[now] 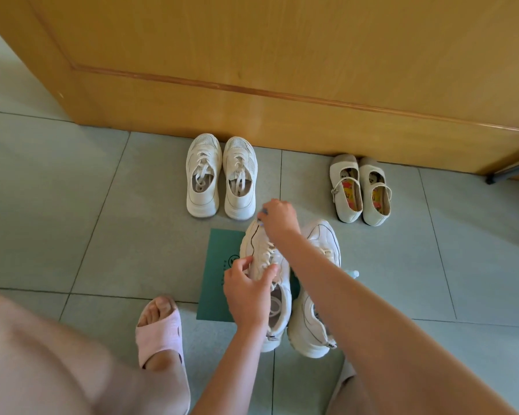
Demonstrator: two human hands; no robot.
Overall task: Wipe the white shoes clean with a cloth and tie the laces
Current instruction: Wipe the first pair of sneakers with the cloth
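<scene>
Crouched on the grey-green tiled floor (72, 205), one foot in a pink foam slide sandal (159, 327), I work on the first shoe of the pair. My left hand (246, 290) grips the chunky white lace-up trainer (253, 238) across its laced middle, fingers curled round the tongue. The shoe lies partly over a dark green flat mat (219, 274). Its mate, a second chunky white trainer (309, 319), stands just beside it on the right. My right hand (277, 215) is curled down over the toe. A scrap of pale blue shows under the fingers, but I cannot tell whether that is the cloth or whether anything is pinched at all. By my reading this is the wiping step, with the laces not yet tied. Next comes a firm pass along the sidewall with the left hand steadying, then both hands freed for the bow. Room is tight ahead: a pair of white mesh sneakers (221, 178) sits near the toe and a pair of beige strapped flats (361, 190) further right, both close to the foot of the yellow wooden door (282, 70). Open tile lies to the left.
</scene>
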